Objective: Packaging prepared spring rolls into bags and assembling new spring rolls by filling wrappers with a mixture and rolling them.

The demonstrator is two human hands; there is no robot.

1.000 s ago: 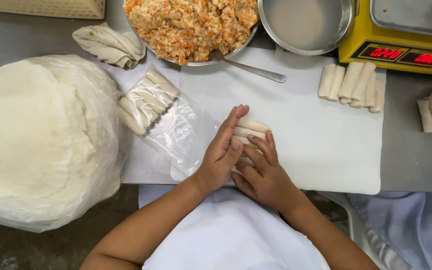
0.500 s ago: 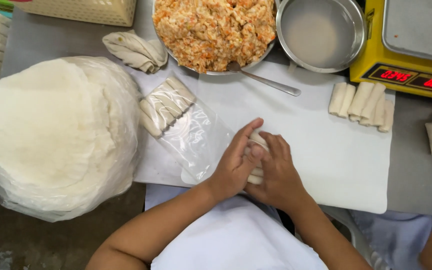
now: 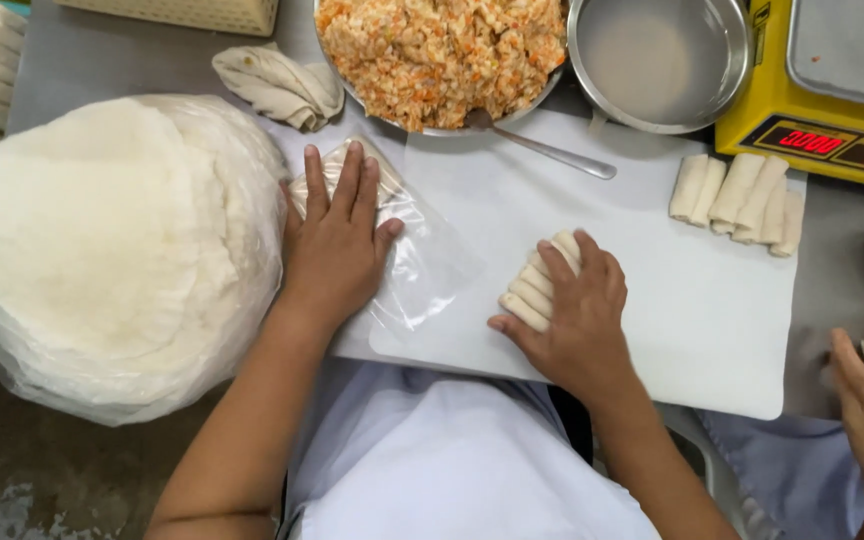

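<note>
Rolls (image 3: 542,280), about five under right hand (image 3: 577,320) with fingers curled over them, left hand (image 3: 337,240) flat on bag (image 3: 422,265).

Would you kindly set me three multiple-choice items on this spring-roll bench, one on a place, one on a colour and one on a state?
1. Where does the left hand rest?
A. On the clear plastic bag of rolls
B. In the filling bowl
C. On the scale

2. What colour is the body of the digital scale?
A. Blue
B. Yellow
C. Black

3. What is the state of the right hand?
A. Lifted clear of the board
B. Gripping the spoon
C. Pressed over a small row of spring rolls on the white cutting board

Answers: 1 A, its spread fingers lie flat on the bag beside the wrapper stack. 2 B, the casing is yellow with a red display. 3 C, its palm covers the rolls, while the metal spoon lies untouched against the bowl of filling.
</note>
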